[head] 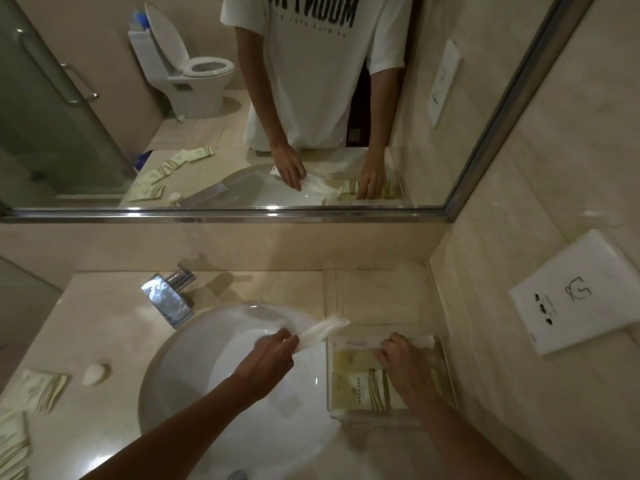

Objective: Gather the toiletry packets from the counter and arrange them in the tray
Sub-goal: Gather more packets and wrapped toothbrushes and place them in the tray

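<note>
A clear tray (446,372) sits on the counter right of the sink, holding cream packets with striped edges (360,389). My left hand (270,355) is over the basin, pinching a long white packet (323,329) that points toward the tray's far corner. My right hand (403,362) is inside the tray, fingers pressed on a white packet (420,340) lying along its far wall. More cream packets (43,388) lie on the counter at far left, with another stack (12,445) nearer the front edge.
A white round sink (214,348) fills the middle, with a chrome faucet (169,299) behind it. A small white soap (94,373) lies left of the basin. A white outlet plate (581,292) is on the right wall. A mirror spans the back.
</note>
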### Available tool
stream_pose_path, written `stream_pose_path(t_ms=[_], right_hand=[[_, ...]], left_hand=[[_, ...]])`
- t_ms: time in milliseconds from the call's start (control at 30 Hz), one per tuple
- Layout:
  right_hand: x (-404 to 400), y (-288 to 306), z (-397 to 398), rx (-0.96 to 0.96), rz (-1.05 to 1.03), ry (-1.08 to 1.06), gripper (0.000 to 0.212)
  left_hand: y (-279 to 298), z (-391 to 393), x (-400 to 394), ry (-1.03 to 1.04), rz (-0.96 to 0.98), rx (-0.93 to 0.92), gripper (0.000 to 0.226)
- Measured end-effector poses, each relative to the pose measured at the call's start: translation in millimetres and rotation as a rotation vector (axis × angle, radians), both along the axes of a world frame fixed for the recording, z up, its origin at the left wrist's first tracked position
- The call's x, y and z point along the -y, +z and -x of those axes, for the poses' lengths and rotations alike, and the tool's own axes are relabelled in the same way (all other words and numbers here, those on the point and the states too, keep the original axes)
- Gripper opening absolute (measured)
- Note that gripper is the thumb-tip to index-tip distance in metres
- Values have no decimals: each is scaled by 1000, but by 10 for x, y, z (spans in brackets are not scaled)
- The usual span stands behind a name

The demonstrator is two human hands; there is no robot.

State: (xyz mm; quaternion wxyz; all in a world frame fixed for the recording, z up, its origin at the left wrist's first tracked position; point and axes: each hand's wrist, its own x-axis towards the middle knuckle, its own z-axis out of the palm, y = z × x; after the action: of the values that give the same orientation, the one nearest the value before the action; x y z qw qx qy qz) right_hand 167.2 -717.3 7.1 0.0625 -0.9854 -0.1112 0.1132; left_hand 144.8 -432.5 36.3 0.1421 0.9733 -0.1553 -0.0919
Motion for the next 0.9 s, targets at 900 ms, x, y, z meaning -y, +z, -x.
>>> stream_pose_path(t_ms=[900], right_hand=[[424,606,341,268,-122,-470,38]], left_hand=[[-11,-401,1627,-449,-276,-30,36]])
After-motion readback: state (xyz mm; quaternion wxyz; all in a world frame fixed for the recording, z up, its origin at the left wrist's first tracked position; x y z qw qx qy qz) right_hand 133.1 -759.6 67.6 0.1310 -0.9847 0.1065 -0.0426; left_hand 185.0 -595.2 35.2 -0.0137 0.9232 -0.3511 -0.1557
